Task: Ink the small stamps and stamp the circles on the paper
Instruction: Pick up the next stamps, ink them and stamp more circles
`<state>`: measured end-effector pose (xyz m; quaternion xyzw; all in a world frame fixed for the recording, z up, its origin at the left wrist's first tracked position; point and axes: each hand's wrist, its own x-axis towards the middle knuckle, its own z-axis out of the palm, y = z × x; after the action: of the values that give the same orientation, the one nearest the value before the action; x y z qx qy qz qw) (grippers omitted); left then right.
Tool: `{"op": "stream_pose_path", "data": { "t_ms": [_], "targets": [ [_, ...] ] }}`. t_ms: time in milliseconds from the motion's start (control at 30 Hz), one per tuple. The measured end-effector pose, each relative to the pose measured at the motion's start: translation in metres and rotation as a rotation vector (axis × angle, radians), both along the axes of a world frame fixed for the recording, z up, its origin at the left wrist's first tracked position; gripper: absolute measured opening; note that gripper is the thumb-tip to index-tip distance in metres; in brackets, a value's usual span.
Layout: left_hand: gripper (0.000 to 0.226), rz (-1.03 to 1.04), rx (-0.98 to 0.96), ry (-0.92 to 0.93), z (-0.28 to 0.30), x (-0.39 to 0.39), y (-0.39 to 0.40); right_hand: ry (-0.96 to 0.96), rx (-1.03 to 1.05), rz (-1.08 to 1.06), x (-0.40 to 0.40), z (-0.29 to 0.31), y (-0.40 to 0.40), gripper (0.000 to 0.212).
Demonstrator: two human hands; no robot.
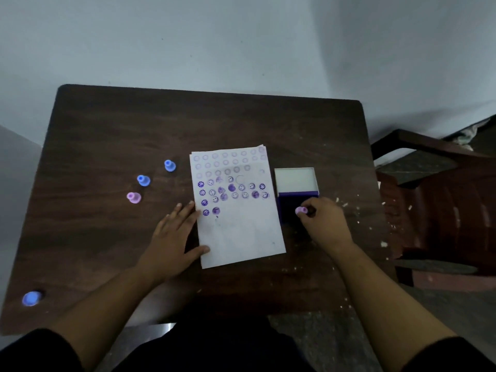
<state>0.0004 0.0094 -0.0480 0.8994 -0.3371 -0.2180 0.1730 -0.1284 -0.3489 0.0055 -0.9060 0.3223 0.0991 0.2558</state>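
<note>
A white paper (241,234) with rows of circles lies mid-table; several circles in the middle rows carry purple prints. My left hand (171,237) lies flat with spread fingers on the paper's left edge. My right hand (322,221) pinches a small pink stamp (301,210) over the dark purple ink pad (288,204), right of the paper. The pad's white lid (295,179) stands open behind it. Two blue stamps (169,165) (143,180) and a pink stamp (133,197) stand left of the paper.
The dark wooden table (120,124) has another blue stamp (31,298) at its front left corner. Small white scraps (346,204) litter the right edge. A brown chair (442,200) stands just right of the table. A pale wall is behind.
</note>
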Motion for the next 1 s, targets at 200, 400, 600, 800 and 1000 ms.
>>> {"op": "stream_pose_path", "data": {
  "t_ms": [200,400,600,800,1000],
  "targets": [
    [0.053,-0.319,-0.215,-0.119,0.026,-0.029,-0.064,-0.001,-0.009,0.090,0.001,-0.001,-0.006,0.014],
    [0.079,-0.537,0.071,-0.036,0.043,-0.056,-0.151,0.104,0.051,0.119,0.006,0.002,-0.010,0.015],
    [0.082,-0.523,0.217,-0.098,0.034,-0.064,-0.175,0.149,0.158,0.070,0.013,0.005,-0.017,0.012],
    [0.081,-0.514,0.275,-0.091,0.027,-0.066,-0.172,0.187,0.223,-0.001,0.019,0.006,-0.019,0.009],
    [0.083,-0.509,0.270,-0.102,0.018,-0.069,-0.164,0.123,0.541,-0.343,0.022,0.008,-0.023,0.002]
  ]
}}
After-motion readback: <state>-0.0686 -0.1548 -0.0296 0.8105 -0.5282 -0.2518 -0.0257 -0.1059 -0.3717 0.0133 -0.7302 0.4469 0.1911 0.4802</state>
